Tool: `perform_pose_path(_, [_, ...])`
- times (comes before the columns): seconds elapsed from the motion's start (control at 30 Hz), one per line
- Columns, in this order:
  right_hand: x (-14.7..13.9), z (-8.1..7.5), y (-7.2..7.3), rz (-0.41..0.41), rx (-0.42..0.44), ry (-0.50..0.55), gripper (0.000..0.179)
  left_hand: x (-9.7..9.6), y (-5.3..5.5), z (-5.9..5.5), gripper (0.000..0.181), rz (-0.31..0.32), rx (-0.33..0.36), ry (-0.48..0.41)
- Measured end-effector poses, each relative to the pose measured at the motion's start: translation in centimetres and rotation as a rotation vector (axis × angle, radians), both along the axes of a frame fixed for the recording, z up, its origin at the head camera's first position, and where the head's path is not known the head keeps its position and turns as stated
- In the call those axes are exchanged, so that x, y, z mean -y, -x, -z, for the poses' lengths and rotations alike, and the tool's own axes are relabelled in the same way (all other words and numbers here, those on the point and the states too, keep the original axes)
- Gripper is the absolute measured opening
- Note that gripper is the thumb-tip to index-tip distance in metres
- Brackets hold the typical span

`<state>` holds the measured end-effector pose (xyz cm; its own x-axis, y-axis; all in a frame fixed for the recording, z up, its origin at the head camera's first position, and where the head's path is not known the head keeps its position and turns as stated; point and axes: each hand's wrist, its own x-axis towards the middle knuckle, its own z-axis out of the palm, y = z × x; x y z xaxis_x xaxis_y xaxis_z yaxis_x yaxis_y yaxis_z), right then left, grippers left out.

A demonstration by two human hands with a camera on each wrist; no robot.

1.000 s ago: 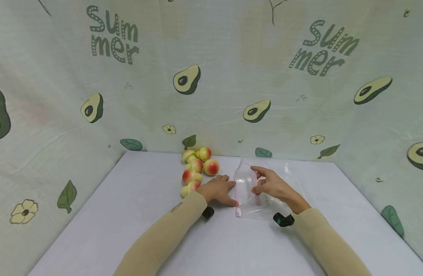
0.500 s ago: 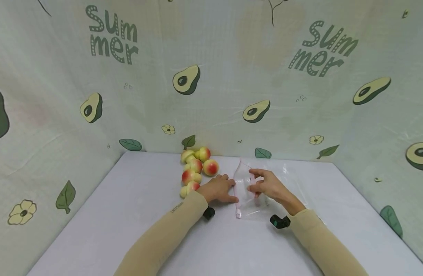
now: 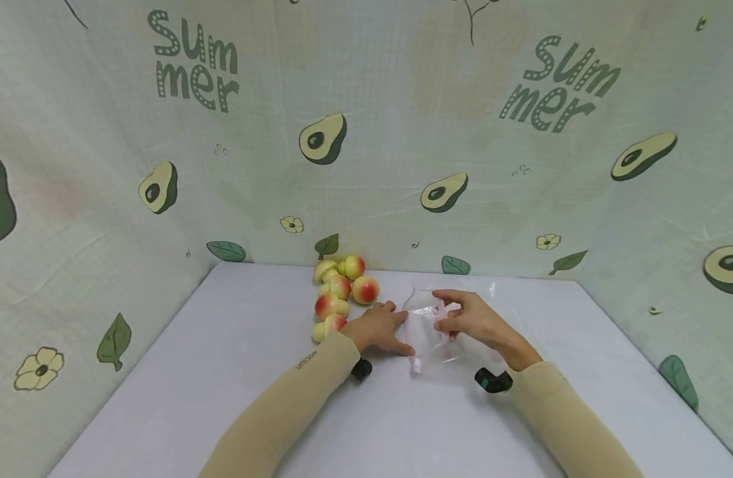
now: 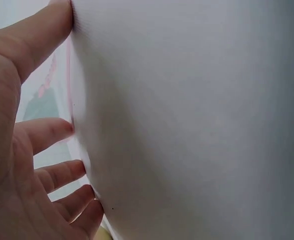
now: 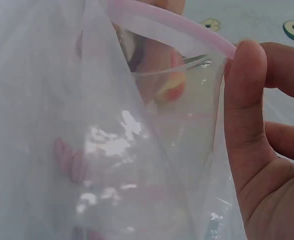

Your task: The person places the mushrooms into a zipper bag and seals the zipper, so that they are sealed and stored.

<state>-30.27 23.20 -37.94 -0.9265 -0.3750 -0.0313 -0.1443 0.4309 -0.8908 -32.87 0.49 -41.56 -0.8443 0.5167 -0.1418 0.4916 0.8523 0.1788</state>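
Note:
A clear plastic zip bag [image 3: 424,335] with a pink-edged mouth lies on the white table, its mouth facing left. My left hand [image 3: 378,328] rests on the table at the bag's left edge, fingers spread, with thumb and fingertips touching the lower pink strip. In the left wrist view, that hand's fingertips press down on the surface. My right hand [image 3: 477,325] pinches the upper pink strip between thumb and finger and holds it raised. Seen from the right wrist, the bag [image 5: 137,175] gapes between its two layers, and reddish-yellow fruit shows through the plastic.
Left of the bag, beyond my left hand, sit several red-and-yellow round fruits [image 3: 365,290] and yellow mushroom-shaped pieces [image 3: 326,269]. A cloth backdrop [image 3: 378,99] printed with avocados encloses the white table [image 3: 235,332] at the back and sides.
My right hand shifted a little left, then back right, with the upper bag strip. The bag's far corner has drawn nearer and its mouth has changed shape. My left hand stays in place.

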Motion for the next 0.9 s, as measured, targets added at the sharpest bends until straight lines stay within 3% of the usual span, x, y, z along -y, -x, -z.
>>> perform_pose_path(0.17, [-0.7, -0.4, -0.2, -0.017, 0.017, 0.023, 0.07, 0.0, 0.0, 0.0, 0.09, -0.001, 0.024, -0.008])
perform_pose_path(0.33, [0.0, 0.3, -0.1, -0.073, 0.022, 0.025, 0.072, 0.3, 0.1, 0.4, 0.091, -0.006, 0.024, -0.032])
perform_pose_path(0.63, [0.5, 1.3, 0.2, -0.048, 0.017, 0.023, 0.072, 0.2, -0.5, 0.1, 0.085, -0.019, 0.036, -0.122])
perform_pose_path(0.9, [0.6, 1.5, 0.2, -0.04, 0.021, 0.01, 0.073, 0.1, -1.3, 0.2, 0.078, 0.008, 0.004, -0.172])
